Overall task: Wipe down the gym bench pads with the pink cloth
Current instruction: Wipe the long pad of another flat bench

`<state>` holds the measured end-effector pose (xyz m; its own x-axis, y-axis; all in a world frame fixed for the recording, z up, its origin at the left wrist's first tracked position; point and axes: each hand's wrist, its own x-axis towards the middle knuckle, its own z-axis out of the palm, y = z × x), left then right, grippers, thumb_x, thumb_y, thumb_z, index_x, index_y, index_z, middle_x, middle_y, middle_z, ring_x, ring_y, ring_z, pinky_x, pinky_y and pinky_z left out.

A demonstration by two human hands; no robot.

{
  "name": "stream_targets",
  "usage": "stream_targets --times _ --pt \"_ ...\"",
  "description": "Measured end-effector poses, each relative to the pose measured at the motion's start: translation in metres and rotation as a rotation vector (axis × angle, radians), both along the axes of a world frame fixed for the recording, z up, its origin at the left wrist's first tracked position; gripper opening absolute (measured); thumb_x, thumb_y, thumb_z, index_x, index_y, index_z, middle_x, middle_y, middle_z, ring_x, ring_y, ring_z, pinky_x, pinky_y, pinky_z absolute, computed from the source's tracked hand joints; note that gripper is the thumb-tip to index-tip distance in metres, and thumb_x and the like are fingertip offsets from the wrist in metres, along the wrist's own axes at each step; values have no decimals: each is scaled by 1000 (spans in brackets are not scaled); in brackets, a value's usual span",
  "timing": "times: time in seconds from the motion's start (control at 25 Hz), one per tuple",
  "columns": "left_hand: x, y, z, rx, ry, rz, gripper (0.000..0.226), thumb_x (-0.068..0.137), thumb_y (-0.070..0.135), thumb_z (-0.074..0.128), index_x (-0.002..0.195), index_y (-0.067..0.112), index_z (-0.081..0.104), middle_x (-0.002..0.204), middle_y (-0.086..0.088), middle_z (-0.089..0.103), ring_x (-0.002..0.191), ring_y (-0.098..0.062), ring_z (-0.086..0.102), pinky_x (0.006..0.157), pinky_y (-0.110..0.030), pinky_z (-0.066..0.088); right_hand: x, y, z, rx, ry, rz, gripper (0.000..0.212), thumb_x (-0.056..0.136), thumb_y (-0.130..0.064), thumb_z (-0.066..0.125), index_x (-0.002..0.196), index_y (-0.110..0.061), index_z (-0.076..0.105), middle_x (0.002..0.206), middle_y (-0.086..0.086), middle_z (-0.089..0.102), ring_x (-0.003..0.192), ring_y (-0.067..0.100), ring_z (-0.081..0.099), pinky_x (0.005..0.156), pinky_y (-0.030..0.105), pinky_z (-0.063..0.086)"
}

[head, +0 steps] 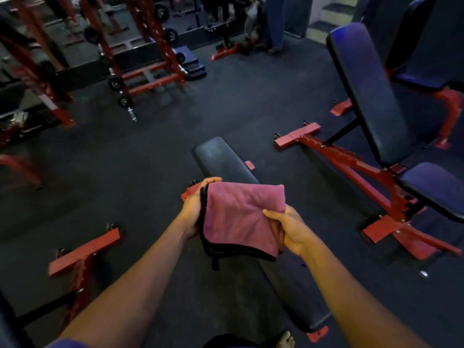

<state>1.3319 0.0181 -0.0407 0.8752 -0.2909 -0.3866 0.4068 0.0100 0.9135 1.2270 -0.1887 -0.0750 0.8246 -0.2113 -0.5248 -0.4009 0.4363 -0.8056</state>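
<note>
Pink cloth (241,217), folded, black-edged, held above flat black bench pad (223,159). Left hand (194,209) grips its left edge; right hand (288,228) pinches right side. No legible writing.

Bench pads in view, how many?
4: flat bench pad under the pink cloth; inclined backrest and its seat pad right; another pad far right. Others may be hidden.

1. This is a gym: dark rubber floor (140,156) underfoot.
2. At ten o'clock, red steel racks (150,46) carry weight plates (116,84).
3. At two o'clock stands an incline bench (369,96) on a red frame.
4. Dead ahead lies a flat bench pad (223,159).
</note>
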Motion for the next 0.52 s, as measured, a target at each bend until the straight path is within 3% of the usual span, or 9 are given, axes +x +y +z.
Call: stream_targets --times 0.04,0.12,0.2,0.24,0.36,0.52 --pt "10 6 -13 20 2 24 33 106 10 40 122 20 68 106 1 75 91 -15 67 75 -27 57 13 -5 -1 9 20 -14 36 90 -1 69 125 -8 67 105 10 78 104 25 72 91 41 57" --pt "29 10 -32 67 28 63 48 98 -4 37 123 23 68 101 3 76 82 -14 65 67 -25 52 38 -13 1 40 61 -18 28 93 -2 66 118 -14 69 101 11 78 100 26 72 87 43 57" --pt "51 4 -55 141 36 105 47 97 -6 39 117 25 68 94 2 73 78 -14 61 61 -23 48 61 -25 3 63 93 -28 17 95 -4 62 110 -12 68 101 17 75 94 28 71 80 45 57" --pt "60 0 -65 192 27 112 44 100 -4 40 119 25 66 101 0 71 83 -15 63 63 -22 49 75 -31 4 62 109 -58 13 96 -6 62 106 -12 67 102 19 73 92 29 69 77 45 57" --pt "108 -9 -108 440 -46 62 33 109 9 44 136 23 56 129 -6 61 116 -20 62 82 -20 47 136 -50 -8 3 166 -176 13 95 -9 61 104 -18 65 107 13 68 95 29 66 82 50 55" --pt "201 -22 -181 675 -227 -123 50 108 16 53 156 8 41 155 -12 44 143 -22 43 112 -19 27 248 -68 -41 -247 192 -71 47 100 -12 59 146 -20 48 123 7 59 114 29 61 101 49 49"
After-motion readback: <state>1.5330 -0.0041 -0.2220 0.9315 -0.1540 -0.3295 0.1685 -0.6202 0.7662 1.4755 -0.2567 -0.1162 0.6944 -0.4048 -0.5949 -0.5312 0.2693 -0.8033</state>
